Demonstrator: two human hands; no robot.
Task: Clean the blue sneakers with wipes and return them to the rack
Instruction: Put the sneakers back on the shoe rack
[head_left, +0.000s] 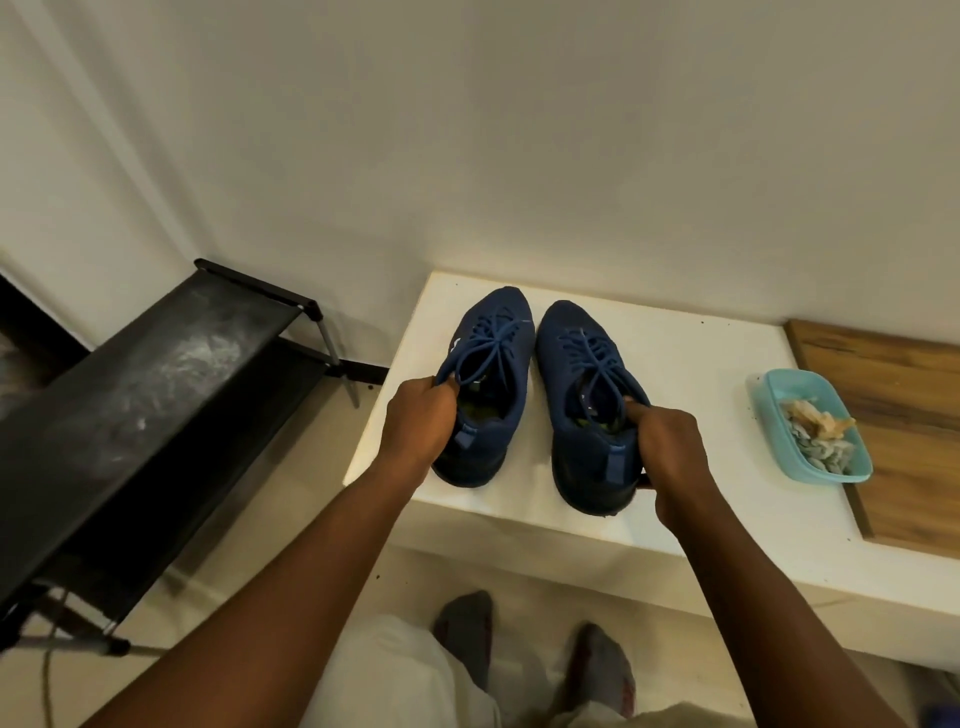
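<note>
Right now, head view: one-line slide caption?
Left hand grips the left sneaker, right hand the right sneaker, on a white counter beside the black rack.

The left sneaker (488, 384) and right sneaker (587, 400) are stood side by side on the ledge (701, 374), gripped at their collars by the left hand (421, 421) and right hand (670, 452). The rack (156, 389) is placed left of the grips; a tub (769, 387) of wipes (815, 436) is set right of them, at a board's (909, 395) edge.
</note>
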